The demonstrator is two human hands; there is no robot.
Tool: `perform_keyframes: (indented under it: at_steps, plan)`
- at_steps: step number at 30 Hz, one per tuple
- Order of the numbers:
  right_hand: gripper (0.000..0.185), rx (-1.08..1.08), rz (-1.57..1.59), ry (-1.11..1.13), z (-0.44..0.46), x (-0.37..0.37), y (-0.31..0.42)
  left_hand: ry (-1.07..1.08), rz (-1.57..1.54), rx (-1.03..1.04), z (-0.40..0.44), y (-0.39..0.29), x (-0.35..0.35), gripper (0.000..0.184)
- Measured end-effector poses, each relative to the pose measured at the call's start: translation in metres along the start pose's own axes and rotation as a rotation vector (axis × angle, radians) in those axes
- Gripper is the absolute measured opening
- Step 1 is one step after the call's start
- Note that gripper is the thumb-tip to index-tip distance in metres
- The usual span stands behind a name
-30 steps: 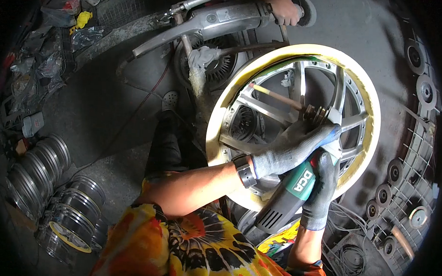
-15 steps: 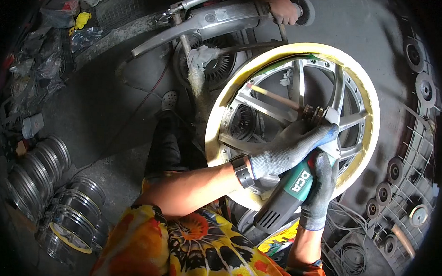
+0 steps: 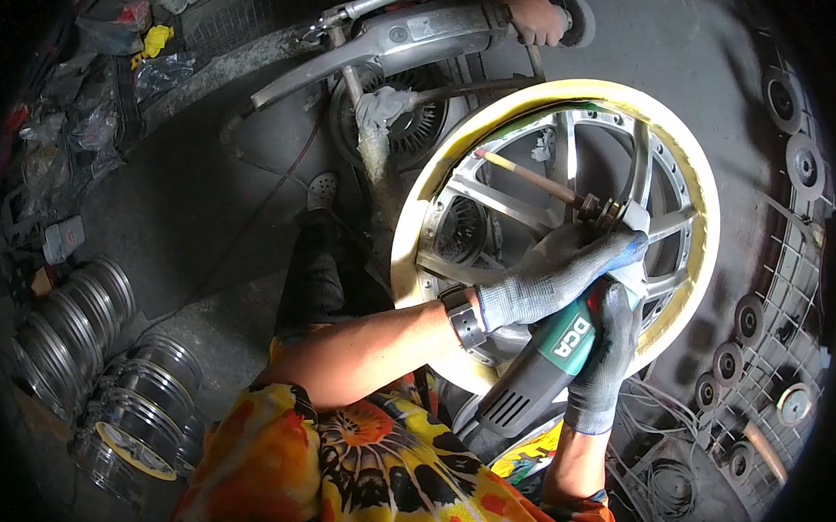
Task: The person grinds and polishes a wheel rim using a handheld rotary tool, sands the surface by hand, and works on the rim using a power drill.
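We see the left hand point(image 3: 551, 279), gloved, closed over the front of a green and grey power tool point(image 3: 548, 362), its fingers wrapping the far side where we lose sight of most of them. The right hand point(image 3: 608, 360), gloved too, is clamped around the body of the same tool behind it; its thumb side shows, while the fingers underneath are hidden. The tool lies slantwise across a large spoked wheel point(image 3: 702, 225) with a yellowish rim, and the two hands with the tool cover the hub and several lower spokes. What holds the wheel up we cannot make out.

From the tool's head a slim rod point(image 3: 527, 180) points toward the wheel's inner edge — whether its tip touches metal or hangs just short of it, we cannot tell. A dark watch point(image 3: 462, 318) sits on the left wrist.

Beyond, another person's hand point(image 3: 537, 24) grips a grey machine point(image 3: 430, 36) beside a round wheel head point(image 3: 578, 20); the rest of that person is nearly all cut off by the top edge. A further wheel point(image 3: 409, 123) is partly masked by a frame post point(image 3: 376, 149). Bare metal rims point(image 3: 80, 318) stand stacked at lower left, and discs point(image 3: 805, 167) line a wire rack point(image 3: 791, 269) at right — both fading into the dark lens border.
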State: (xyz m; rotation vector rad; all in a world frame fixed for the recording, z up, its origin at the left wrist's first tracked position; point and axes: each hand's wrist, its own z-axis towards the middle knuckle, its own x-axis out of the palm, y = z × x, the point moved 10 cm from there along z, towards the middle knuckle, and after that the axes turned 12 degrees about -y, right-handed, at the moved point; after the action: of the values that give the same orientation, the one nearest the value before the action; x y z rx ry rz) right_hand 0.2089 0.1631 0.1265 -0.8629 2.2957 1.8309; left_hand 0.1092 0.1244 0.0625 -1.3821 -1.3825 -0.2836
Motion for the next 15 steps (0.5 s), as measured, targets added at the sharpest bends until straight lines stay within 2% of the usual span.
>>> perform_keyframes:
  at_steps: [2, 9, 12, 15]
  plan:
    - [0.071, 0.105, 0.074, 0.032, -0.001, -0.001, -0.007, 0.034, 0.021, -0.016, -0.001, 0.002, 0.001, 0.046]
    - [0.069, 0.086, 0.083, 0.060, -0.004, 0.002, -0.008, 0.026, 0.048, 0.006, -0.001, 0.008, -0.004, 0.050]
    - [0.070, 0.096, 0.086, -0.001, -0.002, -0.002, -0.011, 0.076, 0.106, 0.009, 0.004, 0.002, 0.002, 0.048]
    - [0.070, 0.104, 0.140, -0.041, -0.005, -0.002, -0.013, 0.147, 0.037, -0.062, 0.005, -0.004, 0.008, 0.047]
